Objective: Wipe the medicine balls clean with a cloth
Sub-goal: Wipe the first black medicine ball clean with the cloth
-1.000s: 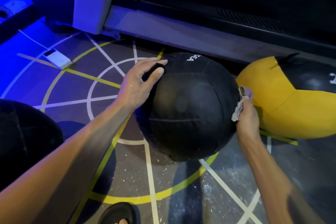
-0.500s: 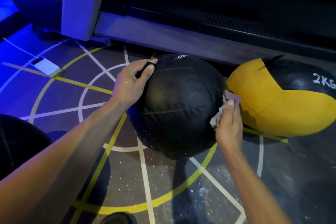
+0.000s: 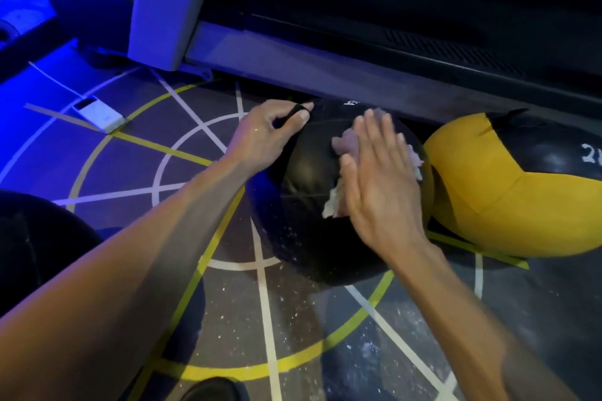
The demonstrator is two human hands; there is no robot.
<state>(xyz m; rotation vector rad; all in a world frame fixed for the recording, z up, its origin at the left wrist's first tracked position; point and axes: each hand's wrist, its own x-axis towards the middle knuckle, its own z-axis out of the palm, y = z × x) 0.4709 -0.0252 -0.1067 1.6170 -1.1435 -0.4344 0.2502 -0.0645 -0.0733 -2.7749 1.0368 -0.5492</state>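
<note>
A black medicine ball (image 3: 303, 238) sits on the marked floor in the middle of the view. My left hand (image 3: 267, 137) grips a black strap at the ball's upper left. My right hand (image 3: 378, 179) lies flat on the ball's top, fingers stretched out, pressing a pale crumpled cloth (image 3: 345, 143) against the leather. The cloth shows above and below my palm. Touching the black ball's right side is a yellow and black medicine ball (image 3: 508, 205) with white lettering.
A treadmill base (image 3: 325, 72) and its grey upright (image 3: 163, 6) run behind the balls. A white power bank (image 3: 99, 114) with a cable lies on the floor at left. A dark rounded shape (image 3: 35, 247) fills the lower left. My shoe tip (image 3: 211, 389) shows at the bottom.
My right hand has swept the cloth from the ball's right side up onto its top, now flat and open-fingered. The left hand has stayed on the strap.
</note>
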